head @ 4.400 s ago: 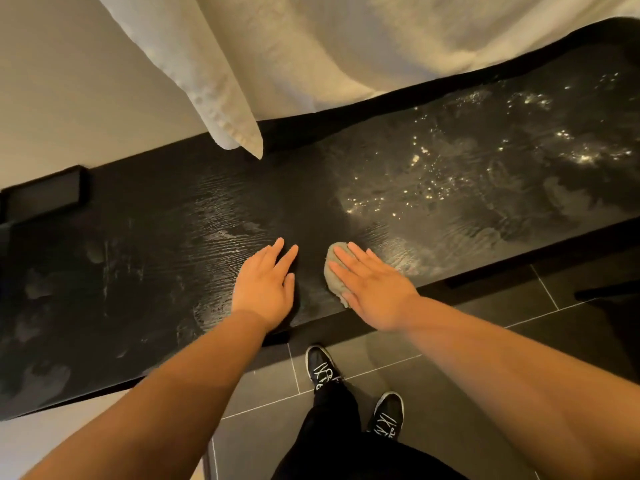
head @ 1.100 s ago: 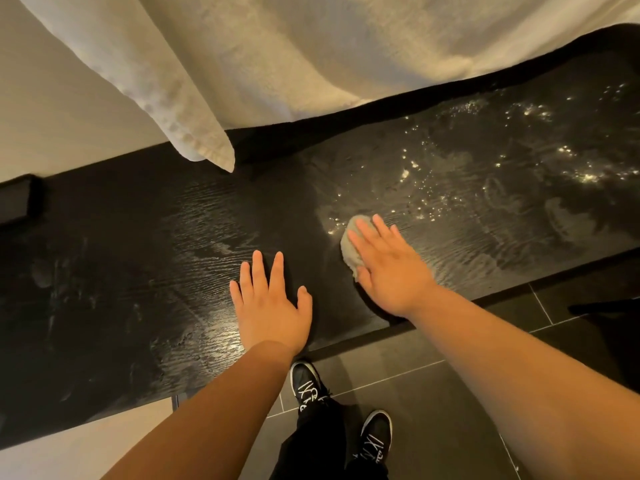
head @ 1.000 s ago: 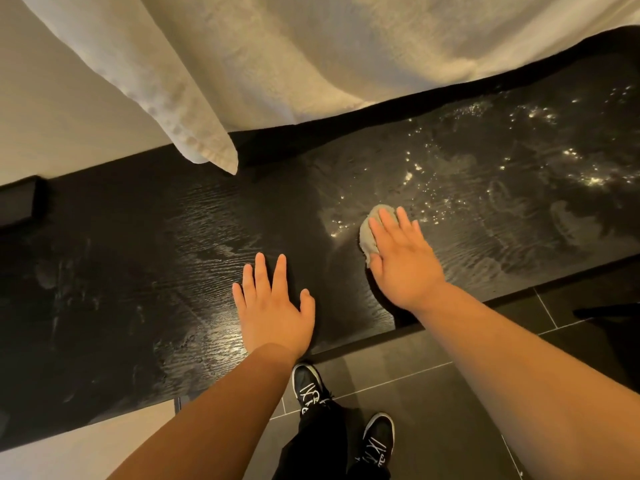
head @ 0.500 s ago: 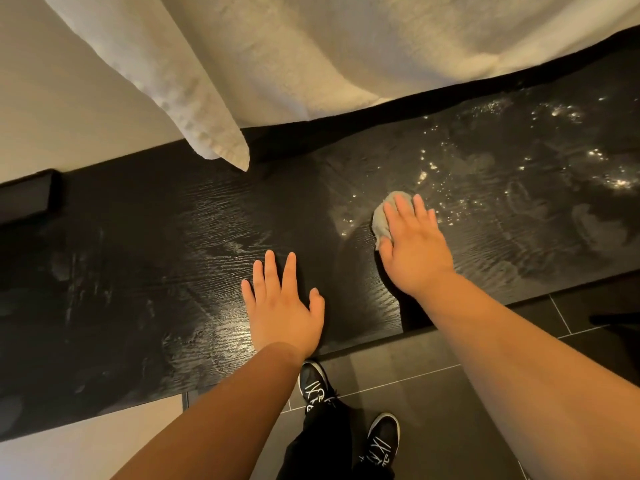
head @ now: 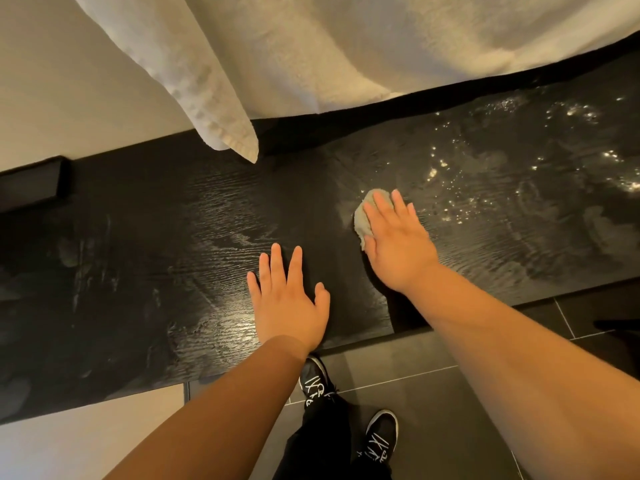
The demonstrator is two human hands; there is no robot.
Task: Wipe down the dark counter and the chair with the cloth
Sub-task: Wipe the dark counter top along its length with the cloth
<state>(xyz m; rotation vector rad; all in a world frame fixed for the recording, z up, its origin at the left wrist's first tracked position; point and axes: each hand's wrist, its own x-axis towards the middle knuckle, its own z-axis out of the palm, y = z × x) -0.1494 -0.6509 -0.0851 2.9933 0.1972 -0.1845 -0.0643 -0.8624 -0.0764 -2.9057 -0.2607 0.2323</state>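
A small grey cloth [head: 367,213] is pressed flat to the dark table [head: 138,237] under the outstretched fingers of the right hand [head: 398,244]; the left hand [head: 287,299] is spread, empty, beside it. Ungripped, the cloth could be lost mid-stroke, and the droplets [head: 485,174] beyond the fingertips merely smeared.

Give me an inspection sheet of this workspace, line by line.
Surface: dark counter, wood-grained, streaky smears at left, glinting droplets at right.
Job's things: grey cloth bunched on the counter under the right hand; chair not made out.
Clutter: black box at the counter's far left.
Hands: left hand flat on the counter, fingers straight, holding nothing; right hand presses the cloth with straight fingers.
Cables: nothing seen.
Surroundings: white towel hanging above the counter's far edge; dark tiled floor; black shoes below.
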